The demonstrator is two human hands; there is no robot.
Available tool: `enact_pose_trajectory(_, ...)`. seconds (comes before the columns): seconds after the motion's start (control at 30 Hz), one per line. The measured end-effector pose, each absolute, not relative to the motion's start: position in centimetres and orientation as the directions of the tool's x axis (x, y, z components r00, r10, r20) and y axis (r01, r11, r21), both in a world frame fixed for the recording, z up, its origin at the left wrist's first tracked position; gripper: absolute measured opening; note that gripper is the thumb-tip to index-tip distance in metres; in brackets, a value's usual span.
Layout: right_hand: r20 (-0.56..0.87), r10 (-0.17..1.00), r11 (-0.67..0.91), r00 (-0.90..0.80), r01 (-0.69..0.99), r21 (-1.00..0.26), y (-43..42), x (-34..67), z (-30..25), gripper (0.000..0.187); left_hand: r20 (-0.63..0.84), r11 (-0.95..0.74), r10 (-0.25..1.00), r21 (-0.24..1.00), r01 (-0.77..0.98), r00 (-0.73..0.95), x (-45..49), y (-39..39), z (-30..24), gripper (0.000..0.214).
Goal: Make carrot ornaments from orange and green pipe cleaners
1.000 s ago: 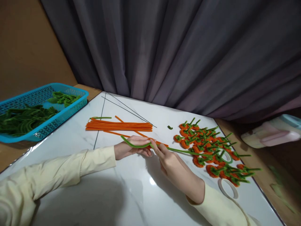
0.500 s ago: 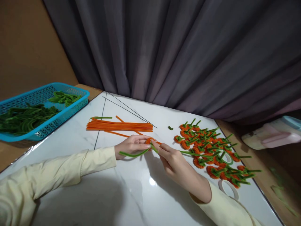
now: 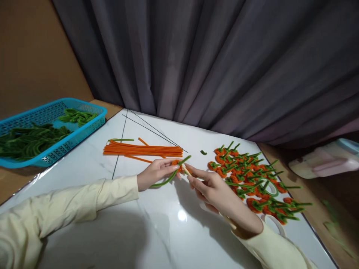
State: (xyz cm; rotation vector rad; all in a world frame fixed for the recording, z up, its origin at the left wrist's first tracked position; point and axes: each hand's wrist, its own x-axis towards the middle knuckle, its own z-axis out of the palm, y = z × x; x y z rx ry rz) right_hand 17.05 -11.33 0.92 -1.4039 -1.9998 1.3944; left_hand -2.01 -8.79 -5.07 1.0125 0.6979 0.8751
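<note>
Head view: your left hand (image 3: 155,173) pinches an orange craft piece (image 3: 176,163); your right hand (image 3: 217,190) grips a pale stick (image 3: 186,170).

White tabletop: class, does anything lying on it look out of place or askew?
A short, bent green scrap lies alone between the orange bundle and the cluster of orange-and-green pieces, touching neither. One orange strip juts out slantwise from the bundle's far edge. Nothing looks spilled or clearly damaged.
</note>
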Motion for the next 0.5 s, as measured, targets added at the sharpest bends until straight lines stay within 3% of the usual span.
enact_pose_trajectory(0.13, -0.048, 0.873, 0.323, -0.486, 0.648, -0.69, -10.5, 17.7, -0.3, 0.045, -0.179, 0.431, 0.842, 0.79, -0.436, 0.509, -2.2, -7.9, -5.5, 0.026)
enact_pose_trajectory(0.23, -0.034, 0.889, 0.385, -0.457, 0.785, -0.486, -9.9, 18.0, -2.5, 0.031, -0.194, 0.534, 0.771, 0.716, -0.449, 0.607, -2.4, -7.7, -5.4, 0.028)
enact_pose_trajectory(0.3, -0.052, 0.887, 0.398, -0.458, 0.818, -0.416, -9.7, 17.9, -3.6, 0.02, -0.209, 0.565, 0.741, 0.708, -0.424, 0.639, -2.5, -7.7, -5.1, 0.029)
enact_pose_trajectory(0.4, -0.006, 0.878, 0.436, -0.479, 0.804, -0.404, -9.8, 17.9, -3.9, 0.011, -0.213, 0.574, 0.716, 0.721, -0.387, 0.665, -2.6, -7.9, -4.8, 0.03)
enact_pose_trajectory(0.5, 0.191, 0.846, 0.524, -0.498, 0.71, -0.47, -9.8, 18.1, -3.0, 0.012, -0.235, 0.585, 0.684, 0.743, -0.325, 0.691, -2.8, -8.0, -4.7, 0.026)
